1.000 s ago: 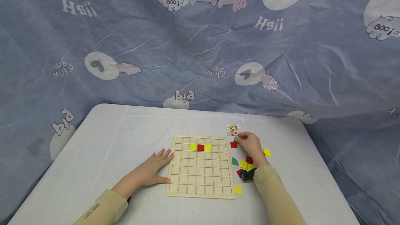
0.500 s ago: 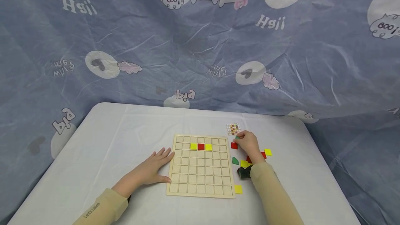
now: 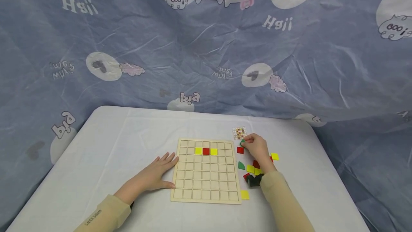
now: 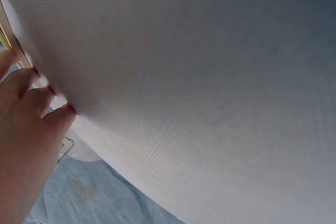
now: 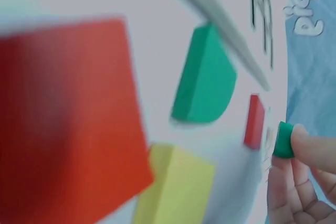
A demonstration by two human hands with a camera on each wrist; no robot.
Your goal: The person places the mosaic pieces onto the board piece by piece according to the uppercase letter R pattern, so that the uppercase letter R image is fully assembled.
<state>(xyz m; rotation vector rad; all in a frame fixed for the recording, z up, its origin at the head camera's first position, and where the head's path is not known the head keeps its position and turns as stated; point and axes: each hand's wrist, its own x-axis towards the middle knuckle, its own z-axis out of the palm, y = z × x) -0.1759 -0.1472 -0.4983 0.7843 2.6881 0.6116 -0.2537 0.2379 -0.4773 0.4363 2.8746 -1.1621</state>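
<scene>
My left hand (image 3: 156,174) lies with spread, straight fingers against the left edge of the wooden grid board (image 3: 206,182); the left wrist view shows its fingertips at that edge. To the right of the board, my right hand (image 3: 257,147) pinches a green quarter-circle piece (image 5: 284,140) between thumb and fingers, just below a small pattern card (image 3: 239,133). A red square tile (image 3: 240,150) lies beside those fingers. In the board's second row sit a yellow tile (image 3: 198,151), a red tile (image 3: 206,151) and another yellow tile (image 3: 214,151), side by side.
Another green quarter-circle piece (image 3: 241,165) lies right of the board. Several red and yellow tiles (image 3: 250,168) are scattered near the right wrist, partly hidden by a black wrist strap (image 3: 255,180). A single yellow tile (image 3: 245,194) touches the board's lower right corner. Behind the white table (image 3: 135,128) hangs a patterned curtain.
The right hand stays near the card with the green piece, which turns and shifts slightly in its fingertips. The left hand and the tiles on the board keep their places.
</scene>
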